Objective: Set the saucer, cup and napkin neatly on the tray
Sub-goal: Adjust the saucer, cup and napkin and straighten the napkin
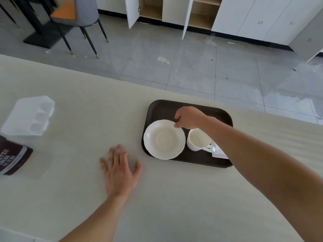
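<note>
Right hand (189, 117) pinching saucer (164, 139) rim on tray (160, 109).
Left hand (119, 169) flat, released on table (87, 88); cup (199, 139) beside saucer, napkin (219, 151) partly hidden.

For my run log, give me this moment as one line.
right hand: on saucer rim | left hand: flat on table | cup, napkin: on tray

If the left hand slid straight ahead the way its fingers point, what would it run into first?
Nothing close: the left hand lies flat with fingers pointing up the bare table. The tray sits off to its right, the clear plastic box to its left, so it probably reaches the far edge.
</note>
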Tool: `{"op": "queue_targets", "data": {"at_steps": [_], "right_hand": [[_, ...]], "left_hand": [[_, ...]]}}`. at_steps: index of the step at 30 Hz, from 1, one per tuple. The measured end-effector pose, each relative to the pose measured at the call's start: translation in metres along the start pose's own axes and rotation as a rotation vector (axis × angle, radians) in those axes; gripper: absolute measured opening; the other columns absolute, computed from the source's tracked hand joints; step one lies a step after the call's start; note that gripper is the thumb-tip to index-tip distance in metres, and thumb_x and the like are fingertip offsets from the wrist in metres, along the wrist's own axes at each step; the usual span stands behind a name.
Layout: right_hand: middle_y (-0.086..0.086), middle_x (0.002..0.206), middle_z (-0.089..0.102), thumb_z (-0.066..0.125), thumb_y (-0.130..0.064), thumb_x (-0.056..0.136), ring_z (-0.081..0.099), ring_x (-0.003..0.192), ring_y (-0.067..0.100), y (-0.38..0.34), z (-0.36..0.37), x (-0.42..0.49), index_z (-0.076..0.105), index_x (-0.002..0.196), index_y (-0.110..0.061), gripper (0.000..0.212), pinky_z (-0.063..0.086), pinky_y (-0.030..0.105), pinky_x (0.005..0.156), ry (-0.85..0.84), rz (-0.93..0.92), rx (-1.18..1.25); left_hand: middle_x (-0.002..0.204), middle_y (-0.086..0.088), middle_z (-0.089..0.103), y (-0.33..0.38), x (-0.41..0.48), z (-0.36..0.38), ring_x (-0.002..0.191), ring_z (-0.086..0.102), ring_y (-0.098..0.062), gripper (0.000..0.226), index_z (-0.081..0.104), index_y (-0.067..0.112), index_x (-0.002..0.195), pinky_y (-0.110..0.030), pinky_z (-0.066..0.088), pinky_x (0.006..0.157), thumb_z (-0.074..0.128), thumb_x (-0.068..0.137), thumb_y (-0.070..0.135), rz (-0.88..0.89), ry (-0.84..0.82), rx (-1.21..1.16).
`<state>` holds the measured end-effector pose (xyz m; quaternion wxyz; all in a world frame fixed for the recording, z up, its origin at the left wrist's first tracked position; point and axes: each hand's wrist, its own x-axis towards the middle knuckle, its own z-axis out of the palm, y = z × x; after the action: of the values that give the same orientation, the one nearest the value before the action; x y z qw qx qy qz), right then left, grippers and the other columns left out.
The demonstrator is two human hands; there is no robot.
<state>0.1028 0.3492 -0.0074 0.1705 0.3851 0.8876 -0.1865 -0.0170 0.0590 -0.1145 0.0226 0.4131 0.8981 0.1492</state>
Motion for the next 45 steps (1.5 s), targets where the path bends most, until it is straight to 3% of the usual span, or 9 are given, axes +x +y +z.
{"op": "queue_targets", "data": {"at_steps": [3, 7, 10, 19, 23, 35, 45], "right_hand": [[0.005, 0.094, 0.072, 0.07, -0.036, 0.084, 0.066, 0.084, 0.025, -0.003, 0.005, 0.007, 0.07, 0.099, -0.014, 0.027, 0.053, 0.035, 0.073, -0.045, -0.035, -0.034], [0.004, 0.092, 0.07, 0.068, -0.025, 0.088, 0.062, 0.072, 0.02, -0.004, 0.008, 0.013, 0.069, 0.097, -0.015, 0.014, 0.045, 0.028, 0.06, -0.035, -0.041, -0.031], [0.005, 0.087, 0.072, 0.062, -0.014, 0.088, 0.066, 0.058, 0.018, -0.002, 0.01, 0.016, 0.067, 0.093, -0.016, 0.008, 0.056, 0.03, 0.063, -0.047, -0.02, 0.005], [0.005, 0.08, 0.073, 0.059, -0.009, 0.087, 0.072, 0.06, 0.018, 0.005, 0.009, 0.024, 0.069, 0.088, -0.016, 0.013, 0.059, 0.031, 0.071, 0.013, 0.017, 0.148], [0.005, 0.077, 0.074, 0.057, -0.007, 0.085, 0.071, 0.057, 0.017, 0.012, 0.009, 0.031, 0.069, 0.086, -0.018, 0.017, 0.059, 0.03, 0.067, 0.068, 0.075, 0.196], [0.008, 0.074, 0.075, 0.056, -0.004, 0.087, 0.073, 0.056, 0.02, 0.028, 0.011, 0.042, 0.073, 0.087, -0.013, 0.019, 0.063, 0.041, 0.072, 0.173, 0.213, 0.374], [0.007, 0.082, 0.072, 0.064, 0.0, 0.088, 0.073, 0.054, 0.021, 0.032, 0.014, 0.039, 0.067, 0.084, -0.015, 0.016, 0.064, 0.04, 0.065, 0.165, 0.38, 0.739]], "left_hand": [[0.15, -0.009, 0.045, 0.0, 0.0, 0.0, 0.146, 0.028, -0.03, 0.047, 0.054, 0.014, 0.108, -0.059, 0.012, 0.118, 0.045, 0.081, 0.052, -0.003, -0.007, 0.014], [0.149, -0.009, 0.045, 0.0, 0.001, -0.001, 0.145, 0.029, -0.03, 0.048, 0.056, 0.013, 0.108, -0.059, 0.013, 0.118, 0.045, 0.081, 0.052, -0.003, -0.009, 0.028], [0.15, -0.009, 0.045, 0.001, 0.001, -0.001, 0.146, 0.028, -0.03, 0.049, 0.056, 0.014, 0.11, -0.059, 0.013, 0.118, 0.045, 0.082, 0.052, -0.003, -0.021, 0.039], [0.15, -0.01, 0.044, 0.003, 0.001, -0.004, 0.145, 0.03, -0.031, 0.05, 0.056, 0.014, 0.112, -0.06, 0.014, 0.117, 0.044, 0.082, 0.053, -0.001, -0.043, 0.064], [0.151, -0.009, 0.043, 0.003, 0.001, -0.004, 0.146, 0.029, -0.03, 0.05, 0.056, 0.017, 0.115, -0.06, 0.013, 0.118, 0.044, 0.082, 0.053, -0.01, -0.058, 0.072], [0.151, -0.009, 0.043, 0.0, 0.002, -0.001, 0.145, 0.029, -0.031, 0.053, 0.054, 0.02, 0.122, -0.059, 0.012, 0.118, 0.042, 0.084, 0.054, 0.001, -0.068, 0.095], [0.151, -0.009, 0.042, 0.002, 0.001, -0.003, 0.145, 0.029, -0.031, 0.053, 0.055, 0.019, 0.123, -0.059, 0.012, 0.118, 0.042, 0.084, 0.053, -0.005, -0.063, 0.091]]}}
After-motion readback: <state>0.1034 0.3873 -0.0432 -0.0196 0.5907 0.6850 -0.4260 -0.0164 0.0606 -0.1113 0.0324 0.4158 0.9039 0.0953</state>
